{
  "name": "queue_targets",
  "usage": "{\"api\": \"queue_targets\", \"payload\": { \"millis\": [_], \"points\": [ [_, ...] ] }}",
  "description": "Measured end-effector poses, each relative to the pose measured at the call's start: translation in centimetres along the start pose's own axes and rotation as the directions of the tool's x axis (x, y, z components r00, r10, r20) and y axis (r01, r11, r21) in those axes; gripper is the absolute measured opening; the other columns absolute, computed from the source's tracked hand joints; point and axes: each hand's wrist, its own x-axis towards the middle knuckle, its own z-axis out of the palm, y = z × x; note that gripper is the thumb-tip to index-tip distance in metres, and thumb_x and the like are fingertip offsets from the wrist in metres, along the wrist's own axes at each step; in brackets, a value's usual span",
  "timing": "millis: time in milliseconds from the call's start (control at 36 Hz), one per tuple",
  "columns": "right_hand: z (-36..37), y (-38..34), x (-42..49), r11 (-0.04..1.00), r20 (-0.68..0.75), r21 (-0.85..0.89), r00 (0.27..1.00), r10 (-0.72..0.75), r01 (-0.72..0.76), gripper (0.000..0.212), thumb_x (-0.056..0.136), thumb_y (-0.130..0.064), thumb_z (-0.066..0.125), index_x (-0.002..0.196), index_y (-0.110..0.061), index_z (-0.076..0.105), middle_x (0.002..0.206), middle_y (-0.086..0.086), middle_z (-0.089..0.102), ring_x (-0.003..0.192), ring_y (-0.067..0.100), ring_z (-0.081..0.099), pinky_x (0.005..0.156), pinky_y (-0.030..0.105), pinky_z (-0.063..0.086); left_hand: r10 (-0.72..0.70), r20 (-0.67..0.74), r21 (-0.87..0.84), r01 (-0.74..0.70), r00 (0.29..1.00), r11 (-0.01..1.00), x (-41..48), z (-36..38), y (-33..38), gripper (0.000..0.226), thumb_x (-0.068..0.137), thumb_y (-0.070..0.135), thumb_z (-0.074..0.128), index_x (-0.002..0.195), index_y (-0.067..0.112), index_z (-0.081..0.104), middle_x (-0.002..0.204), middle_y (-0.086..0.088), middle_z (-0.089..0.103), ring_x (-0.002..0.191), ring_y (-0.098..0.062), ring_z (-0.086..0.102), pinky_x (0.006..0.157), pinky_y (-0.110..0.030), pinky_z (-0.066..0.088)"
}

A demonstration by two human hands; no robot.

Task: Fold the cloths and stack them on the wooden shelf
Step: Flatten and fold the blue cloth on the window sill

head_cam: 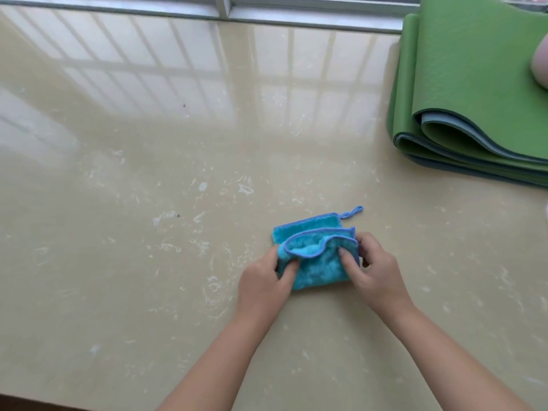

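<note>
Two-handed work, mid-fold: with the left hand [264, 280], pinching the near-left corner of the blue cloth [320, 271]; with the right hand [373, 268], pinching its right edge, top layer raised. Lying on the beige worktop [148, 203], already small and square. Probably left: flattening, then stacking. No wooden shelf visible, only a green mat [474, 84] far right.

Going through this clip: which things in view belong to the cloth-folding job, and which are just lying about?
Part of the job:
- blue cloth, partly folded
- left hand and right hand, each with a grip on the cloth

Just lying about:
- folded green mat
- pale pink object on the mat, cut off by the edge
- beige tabletop, which only bears the work
</note>
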Motion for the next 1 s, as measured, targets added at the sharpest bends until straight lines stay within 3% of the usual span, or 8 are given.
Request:
{"api": "queue_targets", "payload": {
  "millis": [56,111,194,333,500,611,861,1000],
  "points": [
    [0.2,-0.2,0.2,0.998,-0.005,-0.054,1.000,0.027,-0.028,0.012,0.082,-0.035,0.055,0.093,-0.030,0.055,0.072,-0.002,0.061,0.064,0.015,0.052,0.060,0.028,0.042,-0.035,0.008,0.006,0.035,0.999,0.999,0.5,0.1,0.3,0.023,0.087,0.025,0.063,0.069,0.030,0.048,0.047,0.008,0.037,0.046,-0.009,0.036,0.050,-0.026,0.026],
    [0.3,-0.1,0.6,0.991,-0.003,-0.125,0.999,0.049,-0.049,0.012,0.088,-0.028,0.059,0.097,-0.020,0.056,0.062,0.003,0.055,0.056,0.016,0.044,0.056,0.031,0.038,-0.068,0.010,0.061,0.068,0.998,0.996,0.9,0.1,0.5,0.034,0.088,0.029,0.060,0.063,0.031,0.037,0.052,0.007,0.039,0.050,-0.011,0.037,0.048,-0.023,0.026],
    [0.5,-0.3,1.4,0.970,0.011,-0.233,0.997,0.078,-0.073,0.011,0.091,-0.025,0.055,0.097,-0.017,0.055,0.054,0.001,0.047,0.049,0.016,0.039,0.051,0.029,0.031,-0.121,-0.001,0.099,0.121,0.993,0.988,1.4,0.1,0.9,0.032,0.090,0.036,0.055,0.066,0.020,0.042,0.055,0.005,0.042,0.054,-0.015,0.040,0.049,-0.026,0.027],
    [0.6,-0.9,2.4,0.939,0.012,-0.308,0.987,0.162,-0.151,0.020,0.092,-0.033,0.051,0.095,-0.013,0.053,0.064,0.011,0.060,0.057,0.027,0.050,0.054,0.036,0.035,-0.168,-0.030,0.151,0.170,0.985,0.974,2.0,0.3,1.6,0.036,0.091,0.042,0.049,0.078,0.009,0.052,0.063,-0.001,0.050,0.065,-0.022,0.051,0.057,-0.033,0.034],
    [0.9,-1.4,2.9,0.907,-0.030,-0.352,0.971,0.235,-0.231,0.027,0.095,-0.035,0.044,0.082,-0.011,0.047,0.056,0.004,0.048,0.052,0.021,0.041,0.049,0.032,0.028,-0.223,-0.056,0.238,0.230,0.973,0.944,2.4,0.3,2.4,0.046,0.096,0.045,0.038,0.060,0.016,0.030,0.056,0.002,0.039,0.052,-0.013,0.036,0.048,-0.029,0.024],
    [0.8,-1.7,3.2,0.868,-0.017,-0.426,0.961,0.274,-0.255,0.031,0.097,-0.033,0.040,0.069,-0.022,0.032,0.054,0.000,0.041,0.053,0.020,0.039,0.048,0.028,0.026,-0.245,-0.079,0.277,0.257,0.966,0.926,2.8,0.3,2.6,0.048,0.098,0.044,0.030,0.059,0.017,0.031,0.056,0.002,0.039,0.056,-0.018,0.038,0.054,-0.032,0.025],
    [1.1,-1.9,3.8,0.803,-0.066,-0.508,0.944,0.324,-0.311,0.032,0.097,-0.039,0.039,0.077,-0.015,0.038,0.056,0.002,0.043,0.057,0.024,0.043,0.047,0.030,0.024,-0.311,-0.055,0.443,0.302,0.949,0.844,4.1,0.5,2.9,0.047,0.100,0.042,0.026,0.064,0.014,0.038,0.069,-0.003,0.049,0.069,-0.023,0.048,0.056,-0.030,0.033],
    [1.2,-2.2,3.9,0.748,-0.088,-0.576,0.935,0.344,-0.329,0.033,0.097,-0.042,0.037,0.080,-0.014,0.039,0.065,0.007,0.052,0.063,0.028,0.048,0.051,0.033,0.027,-0.290,-0.091,0.523,0.294,0.953,0.800,4.1,0.1,3.2,0.039,0.097,0.046,0.033,0.083,0.013,0.046,0.074,-0.003,0.054,0.070,-0.024,0.052,0.058,-0.028,0.035]
  ]
}}
